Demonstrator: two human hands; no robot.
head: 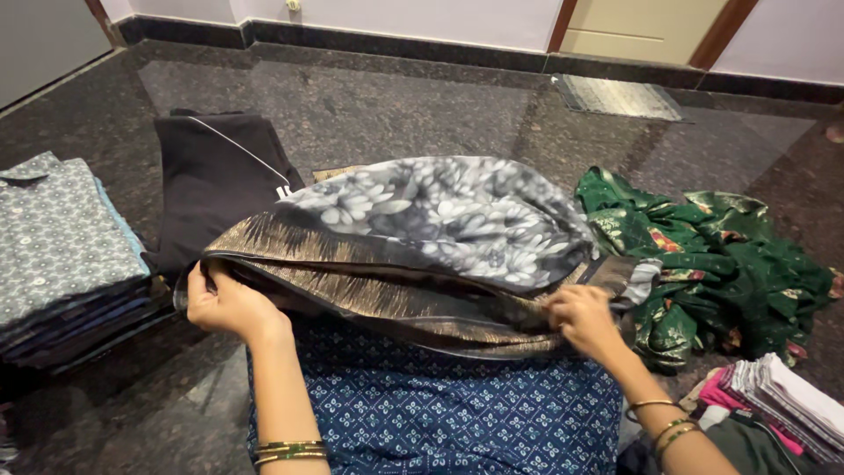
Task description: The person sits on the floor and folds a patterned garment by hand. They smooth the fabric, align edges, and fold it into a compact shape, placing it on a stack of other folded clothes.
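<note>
Both hands are closed on the folded grey floral cloth with the gold-patterned border (422,237), which is held across the lap over a blue printed garment (440,405). By the left hand (230,303) the left end of the fold is gripped, the fingers curled around the dark edge of the border. By the right hand (582,318) the border is pinched at the right end, though it cannot be told exactly how many layers are caught between the fingers. Gold bangles (290,451) are worn on the left wrist, and similar ones are seen on the right wrist.

Just beyond the left hand a black folded garment (220,180) is laid on the dark polished floor (396,105), partly covered by the grey cloth. Further out to the left of that hand a stack of folded patterned shirts (61,255) is seen. To the right of the right hand a crumpled green printed cloth (721,264) is heaped on the floor, close to the held border. Nearer the body, below the right forearm, a pile of folded white and pink cloths (778,405) is placed. A mat (615,97) is laid far beyond both hands, by the doorway.
</note>
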